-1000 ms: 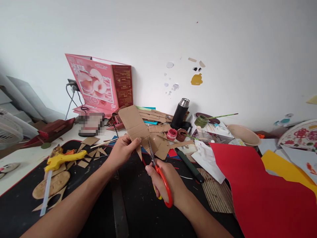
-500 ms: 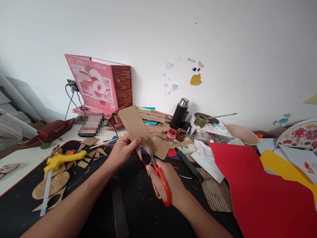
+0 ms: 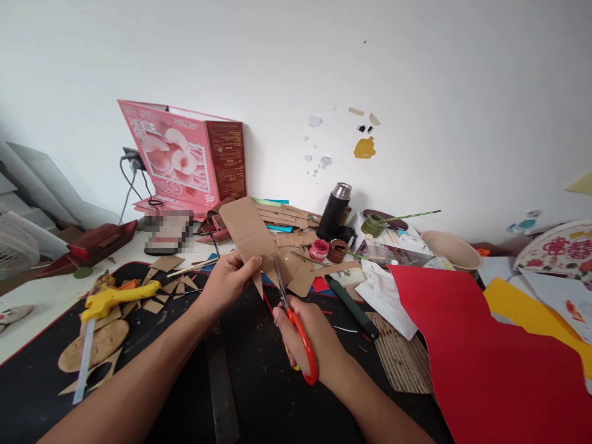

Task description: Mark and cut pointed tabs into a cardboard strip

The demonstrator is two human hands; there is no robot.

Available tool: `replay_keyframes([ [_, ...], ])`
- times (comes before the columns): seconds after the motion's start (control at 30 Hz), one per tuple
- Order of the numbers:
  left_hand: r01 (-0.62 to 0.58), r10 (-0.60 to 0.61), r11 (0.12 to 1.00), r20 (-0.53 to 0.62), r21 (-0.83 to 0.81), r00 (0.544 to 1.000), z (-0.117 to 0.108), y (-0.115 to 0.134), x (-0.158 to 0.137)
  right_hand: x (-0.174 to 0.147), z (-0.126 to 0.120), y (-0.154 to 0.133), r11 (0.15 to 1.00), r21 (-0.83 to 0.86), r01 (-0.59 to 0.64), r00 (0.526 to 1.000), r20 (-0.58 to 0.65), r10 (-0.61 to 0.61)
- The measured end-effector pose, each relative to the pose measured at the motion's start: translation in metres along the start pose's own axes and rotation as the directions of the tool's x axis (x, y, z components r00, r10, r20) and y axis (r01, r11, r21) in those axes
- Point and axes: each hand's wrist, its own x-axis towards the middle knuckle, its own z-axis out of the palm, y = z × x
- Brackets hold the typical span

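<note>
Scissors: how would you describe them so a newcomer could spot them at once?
Start at the black mat in front of the person and find the right hand over it. It holds the scissors, their metal blades pointing toward the cardboard piece in the left hand. Their orange-red handle loop sets them apart from the dark green tool nearby.

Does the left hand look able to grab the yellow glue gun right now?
Probably not without letting go first: the left hand is pinching a piece of cardboard. Otherwise the way seems free, as the glue gun lies to that hand's left with nothing seen on top of it.
</note>
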Motion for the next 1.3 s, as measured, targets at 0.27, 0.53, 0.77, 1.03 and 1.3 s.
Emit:
replay_keyframes([
  [0.27,-0.015,0.016,1.0,-0.017,0.02,1.0,0.003,0.007,-0.002,-0.001,0.002,0.0,1.0,0.017,-0.003,1.0,-0.017,0.003],
  [0.53,-0.016,0.016,1.0,-0.021,0.025,1.0,0.006,0.015,-0.004,-0.001,0.001,-0.001,1.0,0.003,-0.009,1.0,-0.022,0.009],
  [0.77,-0.009,0.009,1.0,-0.014,0.013,1.0,0.006,0.014,-0.004,0.0,0.002,-0.001,1.0,0.009,-0.02,0.999,-0.038,0.02],
  [1.03,-0.003,0.003,1.0,-0.017,0.005,1.0,0.006,0.014,-0.004,-0.001,0.002,-0.003,1.0,-0.027,-0.004,0.999,-0.048,0.003],
  [1.3,0.008,-0.009,1.0,-0.035,-0.019,0.999,0.007,0.014,-0.004,-0.001,0.003,-0.002,0.999,-0.037,0.034,0.997,-0.072,-0.037],
])
